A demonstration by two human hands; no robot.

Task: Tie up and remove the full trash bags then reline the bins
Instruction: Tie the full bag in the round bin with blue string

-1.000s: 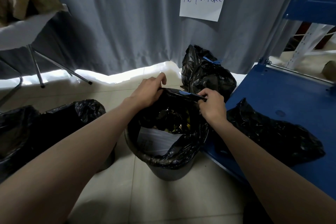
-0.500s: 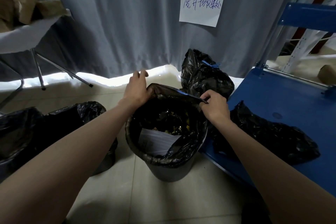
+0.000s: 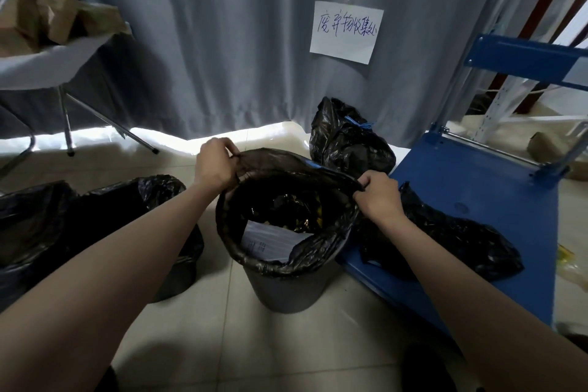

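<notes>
Tied bag [image 3: 348, 143] behind bin [image 3: 286, 289], near curtain [image 3: 222, 41]; loose bag [image 3: 445, 235] on blue cart [image 3: 477, 175] deck just right of bin; second lined bin [image 3: 171, 216] at left. Both arms reach forward over floor. Left hand [image 3: 214, 167] pinches liner [image 3: 286, 165] rim at far-left edge — right hand [image 3: 377, 194] pinches it at right edge. Liner's far rim lifted off bin, near rim folded over it; paper [image 3: 270, 237] and trash inside.

We see the bin [image 3: 286, 289] on the floor [image 3: 222, 344], a second bin [image 3: 171, 264] to its left, a tied bag [image 3: 346, 143] behind it, and a cart [image 3: 477, 188] to its right carrying a loose bag [image 3: 451, 242].
</notes>
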